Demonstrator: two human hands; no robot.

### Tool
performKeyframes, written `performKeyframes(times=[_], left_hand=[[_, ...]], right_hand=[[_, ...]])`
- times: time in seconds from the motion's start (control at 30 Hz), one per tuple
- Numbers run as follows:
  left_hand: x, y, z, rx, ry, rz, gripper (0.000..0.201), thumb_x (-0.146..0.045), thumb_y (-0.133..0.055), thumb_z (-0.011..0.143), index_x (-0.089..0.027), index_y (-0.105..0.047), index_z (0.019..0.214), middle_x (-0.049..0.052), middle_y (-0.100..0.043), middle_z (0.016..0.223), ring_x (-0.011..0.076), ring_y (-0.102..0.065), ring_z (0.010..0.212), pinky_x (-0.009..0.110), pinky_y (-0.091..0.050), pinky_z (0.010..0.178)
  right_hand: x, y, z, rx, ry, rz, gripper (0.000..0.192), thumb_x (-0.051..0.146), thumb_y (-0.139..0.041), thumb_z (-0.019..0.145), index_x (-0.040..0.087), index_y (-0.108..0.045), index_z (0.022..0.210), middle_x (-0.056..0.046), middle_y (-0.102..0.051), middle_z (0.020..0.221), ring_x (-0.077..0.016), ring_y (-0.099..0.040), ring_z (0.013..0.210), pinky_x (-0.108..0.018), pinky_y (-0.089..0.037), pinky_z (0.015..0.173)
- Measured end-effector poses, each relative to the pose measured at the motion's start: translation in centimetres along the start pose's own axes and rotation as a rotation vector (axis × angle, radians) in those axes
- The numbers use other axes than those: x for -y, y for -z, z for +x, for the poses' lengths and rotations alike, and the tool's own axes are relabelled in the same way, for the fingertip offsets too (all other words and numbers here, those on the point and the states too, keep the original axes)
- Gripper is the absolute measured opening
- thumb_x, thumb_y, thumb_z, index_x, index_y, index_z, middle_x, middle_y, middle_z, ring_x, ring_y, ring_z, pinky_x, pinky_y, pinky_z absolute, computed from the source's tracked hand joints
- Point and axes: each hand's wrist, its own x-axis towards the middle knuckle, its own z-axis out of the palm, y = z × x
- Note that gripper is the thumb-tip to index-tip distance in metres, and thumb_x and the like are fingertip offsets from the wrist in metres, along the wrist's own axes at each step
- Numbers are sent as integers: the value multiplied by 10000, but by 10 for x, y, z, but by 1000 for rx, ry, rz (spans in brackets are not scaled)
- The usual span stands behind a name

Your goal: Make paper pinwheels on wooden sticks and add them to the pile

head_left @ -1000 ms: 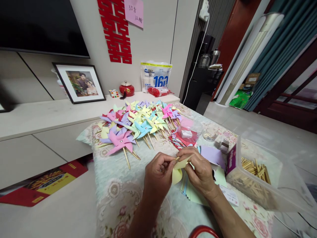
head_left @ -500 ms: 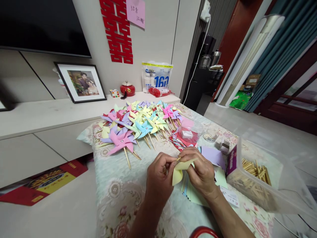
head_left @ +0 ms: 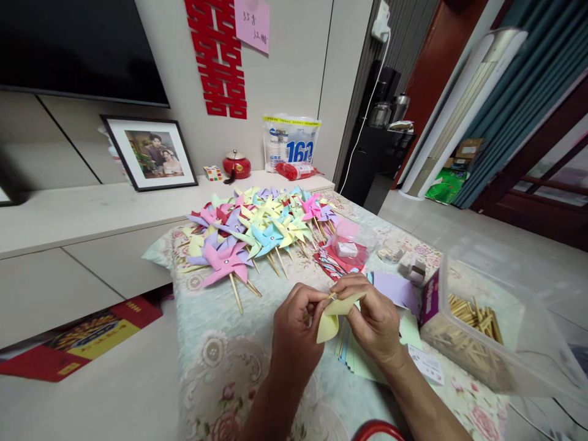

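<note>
A pale yellow paper pinwheel [head_left: 327, 327] with curled blades is held between my two hands above the table. My right hand [head_left: 370, 318] is closed on it, fingers over the top and thumb against the paper. My left hand [head_left: 298, 327] pinches at the pinwheel's centre, where the tip of a wooden stick [head_left: 331, 296] shows; most of the stick is hidden by the fingers. Under my right hand lies a stack of coloured paper sheets [head_left: 356, 358]. Beyond my hands is a pile of finished-looking paper pinwheels on sticks [head_left: 269, 236] in several colours.
On the right, a clear plastic bin [head_left: 463, 361] holds many wooden sticks [head_left: 475, 318]. Purple paper [head_left: 395, 289], a small box [head_left: 414, 269] and a clear bag [head_left: 356, 245] over red packaging lie nearby. A red round rim [head_left: 379, 430] shows at the near edge. Behind stands a white cabinet [head_left: 68, 208].
The yellow pinwheel is turned slightly between my fingers, and its lower blade sits a little farther left. Both hands stay nearly in place, still gripping.
</note>
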Motion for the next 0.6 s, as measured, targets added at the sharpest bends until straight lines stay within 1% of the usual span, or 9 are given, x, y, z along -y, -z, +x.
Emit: performKeyframes(times=[0.23, 0.6], left_hand=[[-2, 0, -2, 9, -11, -18, 92, -133, -574, 892, -171, -643, 844, 12, -608, 762, 111, -593, 668, 211, -447, 600], [-3, -1, -4, 7, -19, -5, 112, -104, -555, 863, -184, -631, 841, 12, -589, 755, 130, -578, 659, 237, -436, 590]], right_hand=[[-2, -2, -1, -13, 16, 30, 203, 20, -529, 874, 208, -592, 917, -50, -677, 876, -181, -650, 834, -345, -520, 753], [0, -2, 0, -25, 32, 29, 199, 25, -513, 886, 208, -589, 905, -41, -663, 858, -177, -635, 810, -340, -509, 732]])
